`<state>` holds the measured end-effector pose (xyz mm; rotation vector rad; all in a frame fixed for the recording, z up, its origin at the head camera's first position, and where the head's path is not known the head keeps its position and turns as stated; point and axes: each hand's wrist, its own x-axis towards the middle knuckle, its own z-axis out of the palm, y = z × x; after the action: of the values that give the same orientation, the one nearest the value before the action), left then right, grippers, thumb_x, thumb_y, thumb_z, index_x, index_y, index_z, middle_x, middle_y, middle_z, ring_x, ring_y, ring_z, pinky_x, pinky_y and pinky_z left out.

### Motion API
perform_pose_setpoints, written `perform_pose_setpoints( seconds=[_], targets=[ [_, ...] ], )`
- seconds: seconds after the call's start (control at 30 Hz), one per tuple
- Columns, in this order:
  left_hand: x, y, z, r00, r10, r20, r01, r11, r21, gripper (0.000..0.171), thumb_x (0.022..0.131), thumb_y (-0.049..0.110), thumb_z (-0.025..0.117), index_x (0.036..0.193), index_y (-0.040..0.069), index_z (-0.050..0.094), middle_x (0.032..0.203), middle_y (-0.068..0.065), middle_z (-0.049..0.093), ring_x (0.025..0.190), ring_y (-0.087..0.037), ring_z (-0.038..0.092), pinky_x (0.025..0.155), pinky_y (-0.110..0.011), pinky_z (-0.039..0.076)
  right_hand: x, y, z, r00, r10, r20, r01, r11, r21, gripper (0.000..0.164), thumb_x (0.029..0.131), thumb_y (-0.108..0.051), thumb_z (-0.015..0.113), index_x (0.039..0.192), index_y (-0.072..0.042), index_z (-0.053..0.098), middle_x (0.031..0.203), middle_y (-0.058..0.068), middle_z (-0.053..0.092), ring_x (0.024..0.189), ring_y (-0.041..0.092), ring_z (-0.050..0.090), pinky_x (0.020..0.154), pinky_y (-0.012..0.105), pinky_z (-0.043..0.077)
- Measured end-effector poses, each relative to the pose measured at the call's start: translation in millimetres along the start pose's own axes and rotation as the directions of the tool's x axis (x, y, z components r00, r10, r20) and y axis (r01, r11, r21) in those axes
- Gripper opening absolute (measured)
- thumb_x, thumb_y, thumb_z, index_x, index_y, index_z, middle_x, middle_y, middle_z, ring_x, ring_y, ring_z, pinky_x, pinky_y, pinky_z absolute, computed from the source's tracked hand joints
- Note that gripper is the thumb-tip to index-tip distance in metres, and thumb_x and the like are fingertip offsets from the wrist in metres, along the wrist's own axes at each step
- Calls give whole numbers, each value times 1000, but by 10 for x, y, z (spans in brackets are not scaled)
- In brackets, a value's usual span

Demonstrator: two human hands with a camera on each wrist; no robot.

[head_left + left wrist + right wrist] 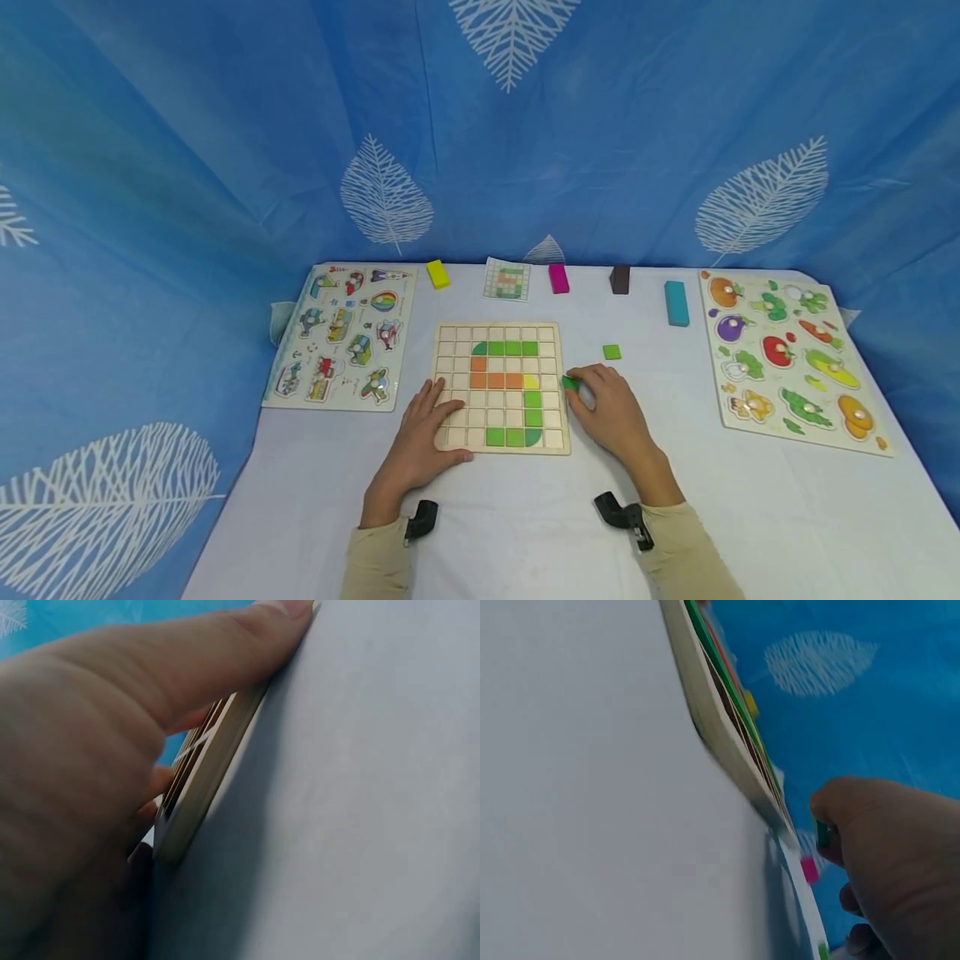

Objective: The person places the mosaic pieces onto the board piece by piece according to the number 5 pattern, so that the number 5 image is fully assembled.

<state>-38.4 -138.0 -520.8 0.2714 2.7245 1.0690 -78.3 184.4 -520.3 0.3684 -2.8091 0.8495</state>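
A square wooden grid board (497, 410) lies mid-table, its cells partly filled with green, orange and yellow tiles. My left hand (422, 437) rests on its lower left corner with the fingers spread; in the left wrist view the thumb (225, 645) lies along the board's near edge (202, 787). At the board's right edge my right hand (613, 410) pinches a dark green tile (571, 382) between thumb and fingers. The right wrist view shows this green tile (823, 834) at the fingertips. Beyond that hand a light green square tile (612, 352) lies on the cloth.
A small pattern card (507, 279) lies behind the board, among yellow (438, 274), magenta (558, 279), dark brown (620, 279) and teal blocks (677, 303). A vehicle puzzle (341, 337) lies left, a vegetable puzzle (787, 358) right. A blue curtain (600, 150) hangs behind.
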Motion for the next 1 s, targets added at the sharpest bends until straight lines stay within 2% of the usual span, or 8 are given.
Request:
perform_pose_setpoints(
  seconds=[0.17, 0.3, 0.4, 0.53, 1.0],
  targets=[
    [-16, -14, -25, 1000, -1, 6, 1, 999, -41, 78, 73, 33, 92, 142, 17, 60, 172, -7, 21, 161, -33, 6, 126, -65, 16, -51, -349, 156, 984, -180, 4, 180, 983, 42, 22, 90, -20, 79, 110, -14, 72, 107, 1, 72, 100, 22, 65, 87, 41, 53],
    [-27, -29, -34, 1000, 19, 0, -19, 999, -49, 78, 74, 33, 92, 143, 15, 60, 171, -9, 22, 160, -37, 8, 124, -67, 18, -103, -645, 323, 945, -325, 33, 323, 945, 49, 19, 88, -25, 81, 104, -19, 73, 104, -5, 71, 97, 15, 65, 82, 35, 52],
    [-28, -43, -35, 1000, 31, -6, -31, 998, -47, 79, 74, 33, 92, 143, 15, 59, 170, -10, 23, 159, -38, 10, 122, -69, 21, -140, -820, 439, 916, -394, 72, 393, 919, 34, 16, 88, -28, 81, 101, -22, 73, 103, -8, 70, 92, 12, 63, 77, 31, 50],
    [-27, -54, -32, 999, 32, -2, -32, 999, -43, 80, 74, 33, 92, 144, 16, 59, 170, -10, 23, 159, -38, 10, 120, -70, 24, -164, -948, 544, 905, -409, 114, 411, 911, 5, 14, 87, -30, 82, 98, -25, 74, 101, -10, 69, 84, 9, 56, 72, 27, 44],
    [-2, -41, -39, 999, 36, 1, -36, 999, -40, 78, 74, 36, 91, 143, 14, 60, 170, -10, 24, 160, -37, 10, 121, -69, 24, -163, -996, 632, 915, -381, 130, 390, 919, -51, 11, 89, -35, 80, 96, -28, 76, 100, -12, 70, 81, 8, 52, 70, 25, 40]
  ],
)
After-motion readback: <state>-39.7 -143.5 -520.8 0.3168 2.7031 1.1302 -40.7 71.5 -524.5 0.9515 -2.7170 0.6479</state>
